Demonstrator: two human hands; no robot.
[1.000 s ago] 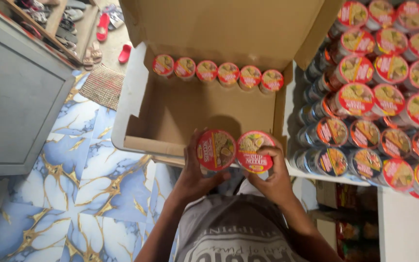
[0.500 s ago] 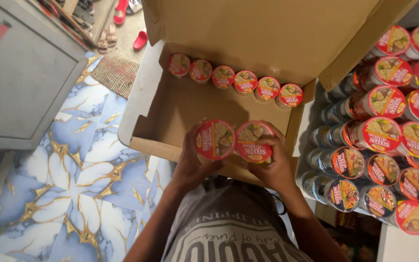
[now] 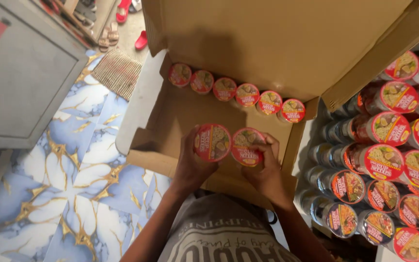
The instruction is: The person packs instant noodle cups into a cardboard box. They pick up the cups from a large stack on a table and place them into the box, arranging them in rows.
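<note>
Red-lidded cups (image 3: 213, 142): two in hands (image 3: 190, 167), six in box (image 3: 170, 121).

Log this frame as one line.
left hand: holds noodle cup | right hand: holds second cup | both over cardboard box | cup row at back

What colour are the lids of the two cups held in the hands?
Mostly red, with a pale food picture in the middle, on both the left cup and right cup; head view.

Red-lidded cups (image 3: 213, 142), brown carton (image 3: 180, 114)
</note>
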